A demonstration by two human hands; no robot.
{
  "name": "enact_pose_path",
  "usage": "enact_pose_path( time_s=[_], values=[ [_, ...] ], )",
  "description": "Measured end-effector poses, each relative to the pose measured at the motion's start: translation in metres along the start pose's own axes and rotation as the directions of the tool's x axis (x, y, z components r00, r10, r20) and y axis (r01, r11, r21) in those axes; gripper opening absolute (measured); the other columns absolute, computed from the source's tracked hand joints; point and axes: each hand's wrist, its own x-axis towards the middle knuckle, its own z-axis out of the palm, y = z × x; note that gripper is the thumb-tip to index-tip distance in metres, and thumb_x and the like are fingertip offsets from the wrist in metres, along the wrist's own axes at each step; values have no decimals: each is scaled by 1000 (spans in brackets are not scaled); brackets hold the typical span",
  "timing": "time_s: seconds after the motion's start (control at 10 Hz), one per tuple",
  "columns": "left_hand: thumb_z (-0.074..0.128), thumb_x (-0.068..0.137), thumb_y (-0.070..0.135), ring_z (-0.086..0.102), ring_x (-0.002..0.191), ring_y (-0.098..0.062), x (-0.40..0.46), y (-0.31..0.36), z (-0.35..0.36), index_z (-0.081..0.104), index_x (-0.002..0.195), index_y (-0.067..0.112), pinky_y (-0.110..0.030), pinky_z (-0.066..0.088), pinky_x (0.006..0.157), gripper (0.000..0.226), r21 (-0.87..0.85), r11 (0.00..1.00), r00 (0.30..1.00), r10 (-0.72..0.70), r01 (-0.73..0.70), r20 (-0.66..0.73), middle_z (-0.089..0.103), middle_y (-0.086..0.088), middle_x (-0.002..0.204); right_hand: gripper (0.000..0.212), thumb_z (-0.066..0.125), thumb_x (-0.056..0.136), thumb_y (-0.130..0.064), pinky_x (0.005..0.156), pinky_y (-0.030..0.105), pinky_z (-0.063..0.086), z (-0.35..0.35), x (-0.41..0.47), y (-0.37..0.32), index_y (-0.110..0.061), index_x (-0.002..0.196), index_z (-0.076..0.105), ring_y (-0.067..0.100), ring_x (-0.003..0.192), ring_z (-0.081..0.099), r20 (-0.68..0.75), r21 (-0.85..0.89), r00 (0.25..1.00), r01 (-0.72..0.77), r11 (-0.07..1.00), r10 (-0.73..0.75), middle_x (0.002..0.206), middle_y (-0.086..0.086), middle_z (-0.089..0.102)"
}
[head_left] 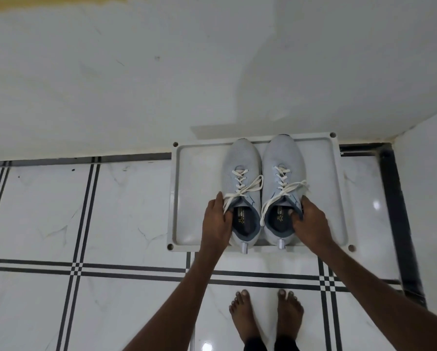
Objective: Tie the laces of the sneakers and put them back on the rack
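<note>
Two pale grey-blue sneakers stand side by side on the white rack shelf (197,178), toes pointing at the wall. The left sneaker (240,158) and the right sneaker (283,153) both have cream laces lying loose across their tongues and sides. My left hand (216,221) grips the left sneaker at its outer collar, thumb inside the opening. My right hand (309,222) grips the right sneaker's collar the same way, fingers curled inside the opening. The heels sit at the shelf's near edge.
The rack stands against a white wall (161,84) near a corner on the right. White floor tiles with black lines (78,268) spread to the left and front. My bare feet (265,315) stand just in front of the rack.
</note>
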Motion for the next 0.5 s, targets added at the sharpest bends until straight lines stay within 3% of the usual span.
enact_pose_path(
  time_s=[0.2, 0.3, 0.5],
  values=[
    [40, 99, 19, 53, 115, -34, 4, 11, -2, 37, 147, 3, -40, 44, 96, 50, 19, 1000, 1000, -17, 17, -20, 56, -20, 128, 16, 58, 89, -13, 74, 40, 47, 0, 12, -5, -3, 101, 53, 42, 91, 63, 30, -65, 1000, 4, 998, -2, 97, 22, 66],
    [35, 95, 29, 54, 115, -36, 6, 12, -3, 39, 145, 5, -44, 46, 95, 56, 42, 997, 998, -59, 59, 0, 56, -19, 128, 15, 57, 88, -14, 71, 38, 44, -1, 17, -7, -3, 97, 51, 42, 90, 63, 48, -88, 999, 6, 996, -2, 96, 23, 65],
    [57, 95, 33, 46, 132, -33, -3, 16, -16, 29, 152, 5, -41, 38, 106, 69, 20, 989, 990, -143, 143, 0, 46, -19, 144, 38, 64, 86, -30, 82, 42, 48, -6, 11, -8, -5, 110, 51, 41, 100, 61, 74, -49, 997, -24, 999, 27, 107, 22, 64]
  ],
)
